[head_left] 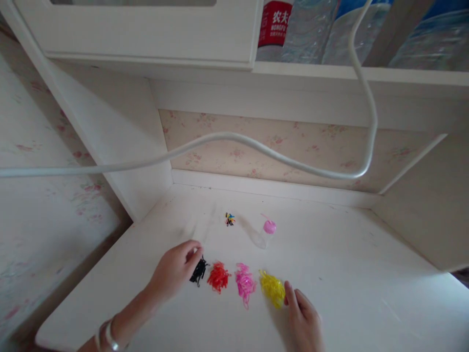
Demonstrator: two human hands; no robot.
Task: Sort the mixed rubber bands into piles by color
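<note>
Four small piles of rubber bands lie in a row on the white desk: black bands (199, 272), red bands (219, 277), pink bands (245, 283) and yellow bands (272, 288). My left hand (178, 266) is at the black pile's left side, fingers curled in and thumb close to the forefinger. It partly covers that pile. At the right edge of the yellow pile is my right hand (302, 313), its fingers folded and its thumb against or just beside the bands. Whatever either hand may hold is hidden.
Behind the piles stand a small clear cup with a pink top (269, 227) and a little cluster of multicoloured bits (229, 219). A white cable (234, 137) curves across the view. Bottles (274, 29) fill the upper shelf; side panels bound the desk (351, 293).
</note>
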